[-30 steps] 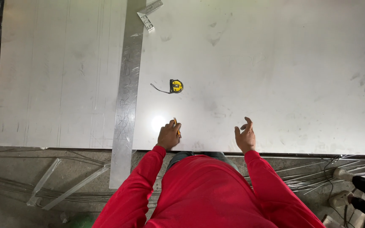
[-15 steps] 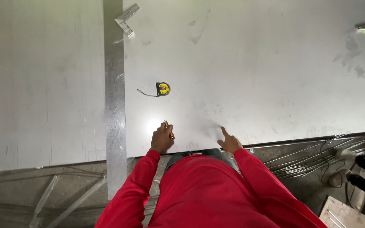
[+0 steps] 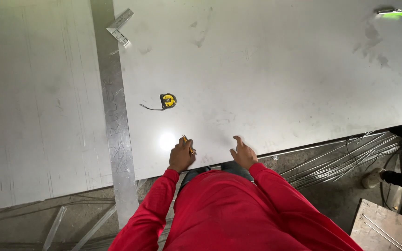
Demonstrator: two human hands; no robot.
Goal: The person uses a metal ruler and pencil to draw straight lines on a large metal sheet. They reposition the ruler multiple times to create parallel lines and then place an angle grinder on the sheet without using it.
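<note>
A yellow pencil (image 3: 187, 143) is held in the left hand (image 3: 181, 157), the fingers (image 3: 185, 148) closed around its shaft and the tip directed at the large grey metal sheet (image 3: 266, 69) near its front edge. The right hand (image 3: 244, 154) is laid on the same sheet just beside that edge, fingers (image 3: 238, 141) apart and holding nothing. A bright spot of reflected light is seen on the sheet just left of the pencil tip. A yellow-and-black tape measure (image 3: 167, 101) lies ahead of the left fingers, apart from them, with a short length of blade drawn out to the left. Judgement: for a clean mark, the pencil would best be kept steep and the sheet steadied by the flat right palm, with glare avoided by a slight shift of the head. A metal try square (image 3: 119, 27) is noted far ahead and to the left of the left fingers, at the sheet's far corner. A green-tipped tool (image 3: 391, 12) lies far ahead and right of the right fingers; its kind cannot be told. A bare metal strip (image 3: 113, 121) runs left of the left hand. No packages, labels or signs are visible.
</note>
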